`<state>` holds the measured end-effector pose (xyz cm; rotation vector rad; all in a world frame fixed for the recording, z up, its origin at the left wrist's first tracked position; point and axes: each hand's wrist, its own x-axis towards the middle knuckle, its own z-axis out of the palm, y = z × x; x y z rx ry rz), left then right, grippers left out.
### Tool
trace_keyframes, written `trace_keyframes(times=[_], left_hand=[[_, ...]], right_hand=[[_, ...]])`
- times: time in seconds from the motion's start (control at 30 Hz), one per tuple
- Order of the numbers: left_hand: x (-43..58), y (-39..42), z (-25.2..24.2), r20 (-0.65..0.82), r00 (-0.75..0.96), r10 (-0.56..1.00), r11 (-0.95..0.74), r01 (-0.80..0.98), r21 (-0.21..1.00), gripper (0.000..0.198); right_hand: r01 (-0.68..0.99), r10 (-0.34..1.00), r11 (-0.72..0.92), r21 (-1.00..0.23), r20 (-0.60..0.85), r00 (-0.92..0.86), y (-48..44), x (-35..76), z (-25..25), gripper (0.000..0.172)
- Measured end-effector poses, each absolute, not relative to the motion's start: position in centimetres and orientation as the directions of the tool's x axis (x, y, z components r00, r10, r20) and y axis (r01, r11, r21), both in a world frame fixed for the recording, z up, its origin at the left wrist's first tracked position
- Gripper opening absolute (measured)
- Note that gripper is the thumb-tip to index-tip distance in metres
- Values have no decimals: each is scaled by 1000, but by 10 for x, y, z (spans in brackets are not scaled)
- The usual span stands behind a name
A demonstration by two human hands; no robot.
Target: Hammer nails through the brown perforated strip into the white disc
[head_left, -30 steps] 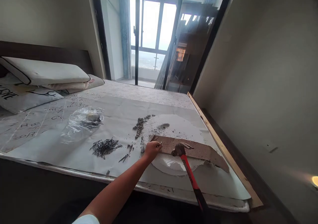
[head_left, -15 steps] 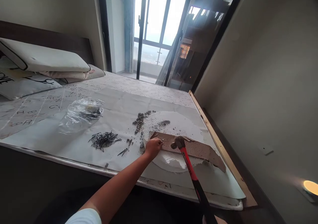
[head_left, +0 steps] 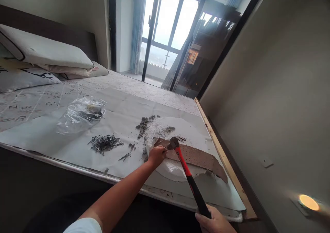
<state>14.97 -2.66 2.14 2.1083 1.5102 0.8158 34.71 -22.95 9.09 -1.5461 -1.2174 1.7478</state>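
Note:
My left hand pinches a small nail at the left end of a brown strip dotted with rows of holes or nail heads. In my right hand is a claw hammer with a red and black handle, gripped near its lower end. The hammer's head is right by my left fingertips; whether it touches the nail I cannot tell. Beneath the strip lies a rough white round slab. Left of my left hand are a pile of nails and a few loose nails.
Grey crumbled lumps line the slab's left edge. A clear plastic bag with dark contents lies on the pale sheet over the mattress. Pillows are at the far left. A wooden rail runs along the right, near the wall.
The hammer has come down and left, its head now at my left fingertips. My right hand has come into fuller view. My left hand keeps its pinch on the nail.

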Motion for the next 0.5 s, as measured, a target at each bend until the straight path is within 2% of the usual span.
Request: trace_keyframes(times=[0.1,0.23,0.4,0.5], left_hand=[[149,-27,20,225,246,943,-334,702,629,19],[149,-24,16,250,230,940,-338,706,623,17],[149,-24,14,243,237,941,-338,723,602,18],[148,-25,13,246,256,935,-353,741,572,17]], right_hand=[[216,831,-459,-862,-502,-238,-226,347,106,55],[291,856,-448,-845,-500,-133,-223,346,122,45],[303,823,-503,-809,-556,-118,-220,338,113,38],[323,843,-462,-826,-522,-127,-220,343,107,37]])
